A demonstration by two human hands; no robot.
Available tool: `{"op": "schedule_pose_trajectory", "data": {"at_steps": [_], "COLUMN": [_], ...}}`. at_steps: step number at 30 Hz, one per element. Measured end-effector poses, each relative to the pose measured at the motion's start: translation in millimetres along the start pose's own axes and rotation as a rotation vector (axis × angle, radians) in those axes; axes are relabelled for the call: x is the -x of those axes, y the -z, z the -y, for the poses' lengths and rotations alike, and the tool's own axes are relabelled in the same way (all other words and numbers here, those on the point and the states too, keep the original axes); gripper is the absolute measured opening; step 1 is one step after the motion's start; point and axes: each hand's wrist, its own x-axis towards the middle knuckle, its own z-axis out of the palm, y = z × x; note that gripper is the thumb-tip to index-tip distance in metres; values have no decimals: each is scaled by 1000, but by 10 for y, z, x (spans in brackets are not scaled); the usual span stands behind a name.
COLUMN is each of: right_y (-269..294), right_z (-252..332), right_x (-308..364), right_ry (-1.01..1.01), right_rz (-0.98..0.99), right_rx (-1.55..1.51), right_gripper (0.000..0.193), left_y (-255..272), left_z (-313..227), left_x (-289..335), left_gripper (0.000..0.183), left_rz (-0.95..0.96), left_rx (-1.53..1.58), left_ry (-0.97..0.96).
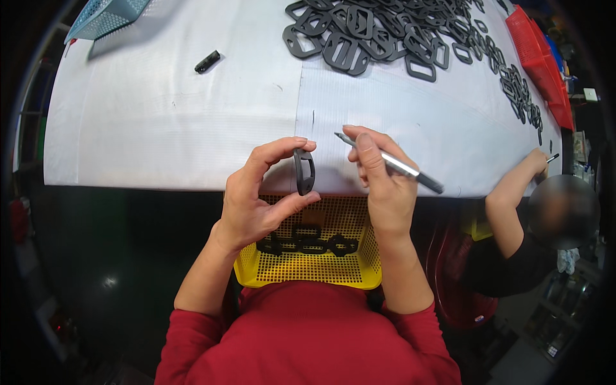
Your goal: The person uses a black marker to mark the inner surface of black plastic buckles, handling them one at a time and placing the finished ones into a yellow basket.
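Observation:
Between the thumb and fingers of my left hand [247,192] a black oblong ring-shaped part [304,172] is held on edge, its opening partly visible. My right hand [388,183] grips a silver, pen-shaped deburring tool [401,166] with a dark tip and dark end. The tip points up and left, toward the part but apart from it. Below my hands a yellow perforated basket [308,273] sits against my body, with several black parts [313,245] lying in it.
A large heap of similar black parts [359,35] covers the far right of the white table [173,128]. A small black object [207,61] lies far left, near a blue basket [106,19]. Red baskets [539,64] line the right edge, where another person's arm [513,199] reaches in.

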Motion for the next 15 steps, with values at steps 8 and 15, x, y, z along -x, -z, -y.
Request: {"op": "schedule_pose_trajectory", "data": {"at_steps": [8,15], "right_y": [-136,-216], "right_z": [-119,-215], "right_x": [68,23], "right_ry": [35,241], "right_rz": [-82,-176], "right_rx": [-47,98], "right_gripper": [24,24], "left_y": [-31,-31], "left_z": [61,57], "left_x": [87,69], "left_gripper": [61,61], "left_rz": [35,47], "left_rx": [0,-120], "left_ry": [97,57]}}
